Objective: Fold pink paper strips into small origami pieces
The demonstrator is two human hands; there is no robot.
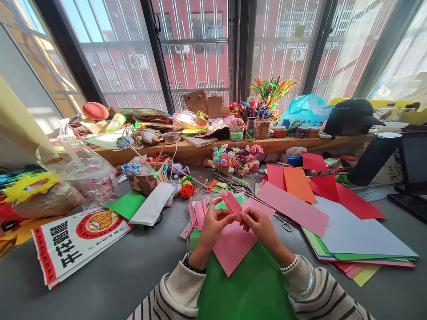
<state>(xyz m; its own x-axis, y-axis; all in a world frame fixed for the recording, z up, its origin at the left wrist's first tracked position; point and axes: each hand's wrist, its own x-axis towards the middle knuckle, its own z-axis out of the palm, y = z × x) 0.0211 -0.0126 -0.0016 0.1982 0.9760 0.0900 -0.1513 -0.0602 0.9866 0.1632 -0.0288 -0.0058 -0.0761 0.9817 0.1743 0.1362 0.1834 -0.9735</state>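
Observation:
A small folded pink paper [231, 203] is held up between my two hands. My left hand [216, 221] pinches its left side, and the fingertips of my right hand [259, 226] close on its lower right edge. Below them a pink paper square [231, 254] lies with one corner toward me on a green sheet [245, 289]. Several pleated pink pieces [198, 213] rest just left of my left hand. Beyond my right hand lies a long pink strip [293, 208].
Scissors [286, 224] lie right of my right hand. A stack of coloured paper [363, 235] is at the right. On the left are a printed paper bag [83, 240], a white folded paper [152, 203] and a decorated basket [148, 180]. Craft flowers [233, 159] stand behind.

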